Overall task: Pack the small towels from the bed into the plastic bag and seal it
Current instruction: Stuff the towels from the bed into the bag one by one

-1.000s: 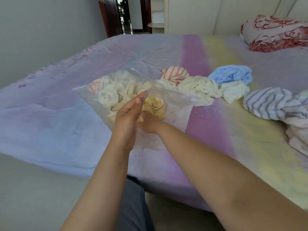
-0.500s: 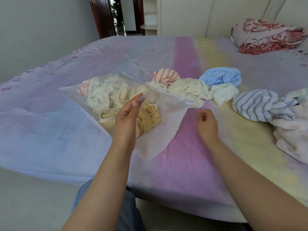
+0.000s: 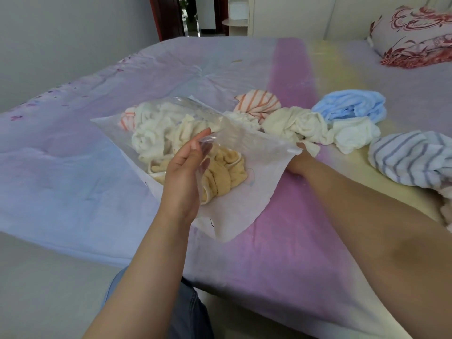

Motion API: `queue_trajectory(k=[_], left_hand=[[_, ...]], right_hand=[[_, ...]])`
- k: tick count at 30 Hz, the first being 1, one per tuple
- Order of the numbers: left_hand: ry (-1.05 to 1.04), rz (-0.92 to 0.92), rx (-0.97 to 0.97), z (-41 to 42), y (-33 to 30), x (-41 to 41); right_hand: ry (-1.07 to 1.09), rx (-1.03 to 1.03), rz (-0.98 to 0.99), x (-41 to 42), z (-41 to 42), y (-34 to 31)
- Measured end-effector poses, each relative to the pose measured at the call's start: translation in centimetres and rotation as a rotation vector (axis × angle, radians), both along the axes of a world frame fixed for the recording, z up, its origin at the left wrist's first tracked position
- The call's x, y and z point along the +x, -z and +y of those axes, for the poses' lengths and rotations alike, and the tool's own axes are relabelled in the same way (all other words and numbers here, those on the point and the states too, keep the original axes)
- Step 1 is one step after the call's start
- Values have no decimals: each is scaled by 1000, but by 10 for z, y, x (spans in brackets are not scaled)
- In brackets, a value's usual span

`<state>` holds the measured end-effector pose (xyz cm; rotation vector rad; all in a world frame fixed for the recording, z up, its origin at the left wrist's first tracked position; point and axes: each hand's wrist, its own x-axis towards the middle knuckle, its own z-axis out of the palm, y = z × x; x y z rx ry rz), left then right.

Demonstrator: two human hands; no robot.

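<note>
Left hand (image 3: 183, 172) pinches the near lip of the clear plastic bag (image 3: 247, 192), holding its mouth open on the pastel-striped bed (image 3: 305, 228); cream and yellow small towels (image 3: 171, 138) lie inside. Right hand (image 3: 299, 161), mostly hidden behind the bag's edge, reaches the loose cream towel (image 3: 293, 124); its grip cannot be told. Beyond lie orange-striped (image 3: 259, 104), pale blue (image 3: 349, 106) and blue-striped towels (image 3: 411, 157).

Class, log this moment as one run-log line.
left hand: holds bag mouth open | right hand: reaching cream towel | bag: unsealed
</note>
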<state>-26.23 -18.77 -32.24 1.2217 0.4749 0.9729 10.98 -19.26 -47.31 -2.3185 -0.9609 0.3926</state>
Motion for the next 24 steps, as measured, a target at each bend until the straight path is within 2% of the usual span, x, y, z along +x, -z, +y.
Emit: queue_trajectory(k=[2, 3, 5, 10, 13, 16, 18, 20, 22, 24], left_hand=[[0, 0, 1, -1, -1, -1], [-4, 0, 3, -2, -1, -1], [-17, 6, 17, -6, -1, 0], [-42, 17, 70, -16, 1, -3], [-30, 27, 115, -20, 2, -6], [-23, 53, 124, -24, 1, -10], [-21, 66, 133, -25, 1, -12], [-21, 78, 137, -25, 1, -15], [-30, 89, 136, -25, 1, -18], [-36, 97, 142, -26, 0, -20]], right_hand=[[72, 83, -28, -54, -32, -42], [87, 165, -84, -78, -52, -55], [116, 228, -72, -103, -83, -65], [93, 87, 125, -162, -153, -86], [-129, -71, 163, -200, -190, -116], [-388, -131, 311, -232, -216, -155], [-531, -139, 443, -244, -228, -179], [-588, -52, 526, -244, -234, -199], [-443, 193, 524, -234, -224, -204], [-97, 443, 332, -208, -198, -195]])
